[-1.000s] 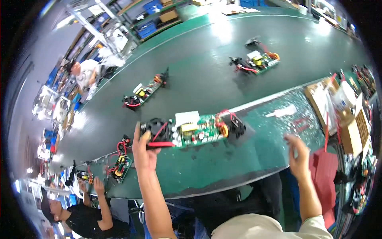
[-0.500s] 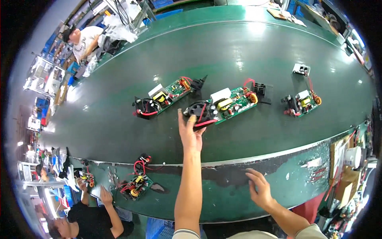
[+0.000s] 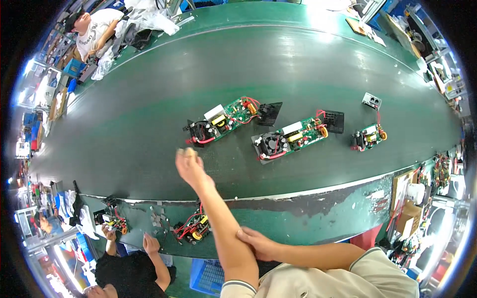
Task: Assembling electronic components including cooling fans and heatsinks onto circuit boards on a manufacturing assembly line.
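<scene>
My left hand (image 3: 190, 166) is over the dark belt, empty, its fingers loosely bent and slightly apart, a little blurred. Just beyond it lies a green circuit board assembly (image 3: 231, 115) with a fan, red wires and a black end panel. A second circuit board assembly (image 3: 303, 135), its black fan facing up, rests to the right of that one. My right hand (image 3: 258, 244) lies against my left forearm near the elbow, fingers laid along the skin and holding no object.
Farther right on the belt sits a smaller board (image 3: 368, 136), wired to a silver socket panel (image 3: 371, 101). Another wired board (image 3: 193, 228) is on the near green ledge (image 3: 298, 221), partly behind my left arm. Co-workers sit at lower left and upper left. A blue crate (image 3: 206, 275) stands below.
My left hand has let go of the fan end of the middle board and moved left. My right hand has come over to my left forearm. The view has shifted.
</scene>
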Demonstrator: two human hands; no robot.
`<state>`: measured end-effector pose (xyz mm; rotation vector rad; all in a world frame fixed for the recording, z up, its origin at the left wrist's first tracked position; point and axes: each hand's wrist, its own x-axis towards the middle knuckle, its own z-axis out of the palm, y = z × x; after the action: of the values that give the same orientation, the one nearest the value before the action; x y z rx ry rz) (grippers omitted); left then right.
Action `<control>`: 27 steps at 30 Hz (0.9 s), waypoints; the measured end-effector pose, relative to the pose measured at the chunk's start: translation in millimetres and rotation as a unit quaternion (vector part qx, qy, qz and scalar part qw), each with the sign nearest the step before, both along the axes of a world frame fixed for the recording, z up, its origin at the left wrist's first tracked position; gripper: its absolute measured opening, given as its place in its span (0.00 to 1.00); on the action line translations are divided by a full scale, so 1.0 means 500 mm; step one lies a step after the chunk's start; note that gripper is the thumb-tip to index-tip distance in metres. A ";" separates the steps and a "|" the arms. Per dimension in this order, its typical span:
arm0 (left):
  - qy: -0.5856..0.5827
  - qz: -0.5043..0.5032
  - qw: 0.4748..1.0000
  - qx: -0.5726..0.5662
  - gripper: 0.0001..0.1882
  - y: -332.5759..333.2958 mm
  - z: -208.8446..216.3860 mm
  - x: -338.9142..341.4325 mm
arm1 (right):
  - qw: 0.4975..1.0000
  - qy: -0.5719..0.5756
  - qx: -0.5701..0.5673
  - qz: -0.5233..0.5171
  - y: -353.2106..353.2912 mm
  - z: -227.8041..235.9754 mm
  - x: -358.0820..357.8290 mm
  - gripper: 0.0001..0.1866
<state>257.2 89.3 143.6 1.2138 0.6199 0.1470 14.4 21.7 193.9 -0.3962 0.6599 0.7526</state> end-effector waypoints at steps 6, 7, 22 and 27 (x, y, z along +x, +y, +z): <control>-0.050 -0.005 0.992 0.118 0.34 0.108 -0.001 0.167 | 0.948 0.185 0.257 0.022 0.090 0.072 -0.012 0.36; -0.031 -0.062 0.982 0.177 0.36 0.098 -0.001 0.176 | 0.943 0.222 0.222 0.107 0.087 0.063 -0.008 0.36; 0.005 -0.304 0.935 0.183 0.43 0.050 -0.114 0.212 | 0.566 -0.157 -0.786 0.195 -0.492 -0.073 0.552 0.43; 0.015 -0.329 0.913 0.242 0.42 0.055 -0.101 0.226 | 0.663 -0.132 -0.720 0.155 -0.489 -0.097 0.568 0.33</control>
<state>370.0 116.8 93.3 1.8486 0.1673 -0.3066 298.3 -222.8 145.4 -2.1046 0.8117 0.2988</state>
